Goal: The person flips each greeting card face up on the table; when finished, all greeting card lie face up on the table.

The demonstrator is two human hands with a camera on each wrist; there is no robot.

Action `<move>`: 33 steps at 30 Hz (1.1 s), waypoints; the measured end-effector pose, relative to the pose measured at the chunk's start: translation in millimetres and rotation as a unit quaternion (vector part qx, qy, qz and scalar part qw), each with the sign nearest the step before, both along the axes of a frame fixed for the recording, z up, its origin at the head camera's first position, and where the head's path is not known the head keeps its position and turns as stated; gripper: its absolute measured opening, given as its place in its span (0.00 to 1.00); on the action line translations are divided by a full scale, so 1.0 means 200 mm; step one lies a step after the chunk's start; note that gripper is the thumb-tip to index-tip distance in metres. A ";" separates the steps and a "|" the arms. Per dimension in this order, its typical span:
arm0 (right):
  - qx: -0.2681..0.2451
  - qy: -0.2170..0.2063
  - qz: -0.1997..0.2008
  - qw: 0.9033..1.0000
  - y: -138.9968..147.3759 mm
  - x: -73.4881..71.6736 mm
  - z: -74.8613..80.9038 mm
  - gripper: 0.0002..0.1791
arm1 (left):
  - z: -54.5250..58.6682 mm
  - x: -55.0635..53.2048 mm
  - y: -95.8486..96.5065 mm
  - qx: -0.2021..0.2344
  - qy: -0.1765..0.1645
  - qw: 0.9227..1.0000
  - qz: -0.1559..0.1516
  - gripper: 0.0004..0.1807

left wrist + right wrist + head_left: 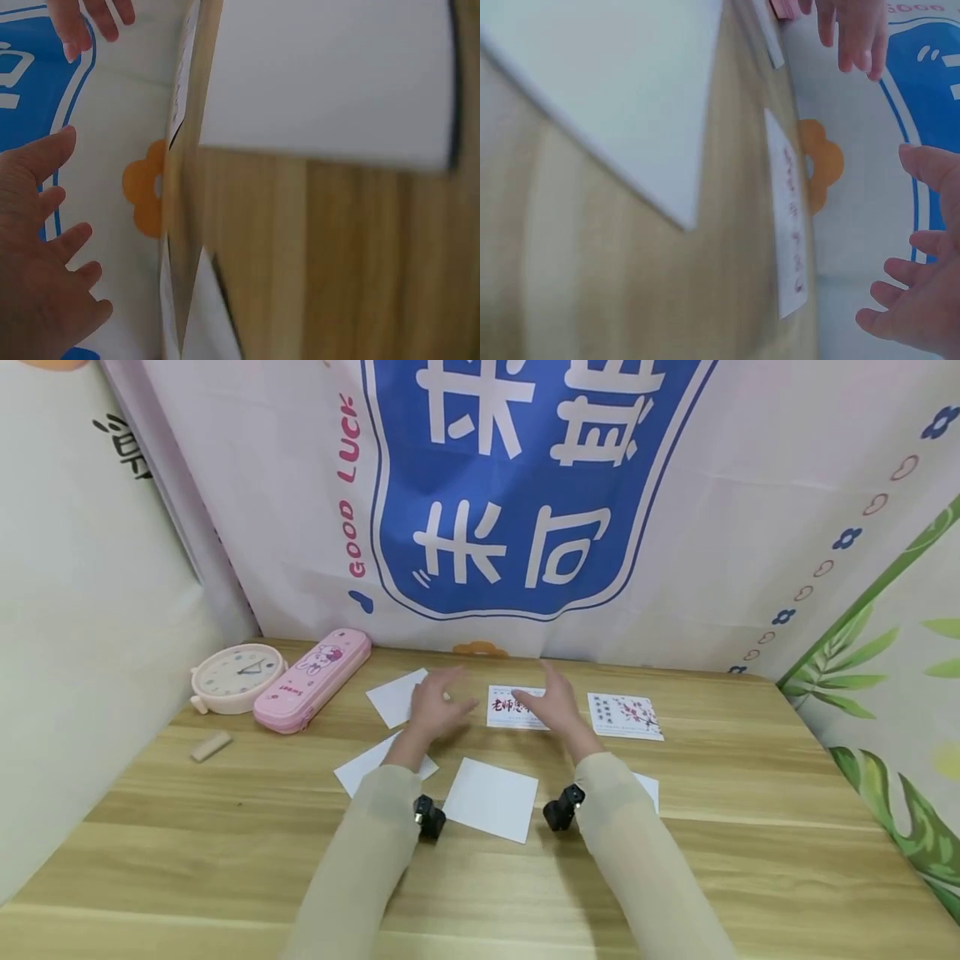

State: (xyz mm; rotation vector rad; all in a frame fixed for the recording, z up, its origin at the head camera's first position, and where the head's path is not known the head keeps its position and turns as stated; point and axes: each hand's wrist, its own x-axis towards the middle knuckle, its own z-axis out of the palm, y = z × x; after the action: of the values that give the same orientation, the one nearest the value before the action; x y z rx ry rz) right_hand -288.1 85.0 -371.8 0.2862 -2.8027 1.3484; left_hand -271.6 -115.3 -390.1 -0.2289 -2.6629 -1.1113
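Both hands are raised over the far part of the wooden table, fingers spread and nothing held. My left hand (438,706) is nearest a plain white card (392,700), which it partly covers in the head view. A card with red characters (506,718) lies between the hands, and my right hand (555,703) overlaps its right end. To the right is a card printed with red blossoms (630,717). A blank white square (491,797) lies between the forearms. Another white card (367,766) is partly under the left forearm, and one more (648,787) shows beside the right sleeve.
At the left stand a pink pencil case (313,681) and a round cream clock (238,678). A small tan block (211,746) lies in front of them. A printed cloth (300,527) hangs along the table's back edge.
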 end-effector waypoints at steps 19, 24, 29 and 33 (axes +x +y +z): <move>-0.015 -0.016 0.082 0.996 -0.42 0.00 -0.02 0.41 | 0.00 0.11 -0.50 -0.043 -0.033 0.995 0.080 0.36; 0.044 -0.009 0.092 0.995 -0.49 0.02 -0.08 0.42 | -0.07 0.10 -0.51 -0.055 -0.068 0.992 0.092 0.39; 0.093 0.000 0.122 0.988 -0.55 0.05 -0.14 0.40 | -0.12 0.10 -0.54 -0.135 -0.096 0.980 0.110 0.42; 0.139 -0.008 0.130 0.982 -0.58 0.08 -0.15 0.43 | -0.12 0.11 -0.56 -0.160 -0.129 0.971 0.120 0.46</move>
State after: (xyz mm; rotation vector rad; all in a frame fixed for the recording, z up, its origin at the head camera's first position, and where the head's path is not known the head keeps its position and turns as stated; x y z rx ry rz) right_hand -272.9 -31.7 -402.7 0.6714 -3.0498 0.9881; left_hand -249.2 -227.4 -413.8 0.1932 -2.9908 -0.6737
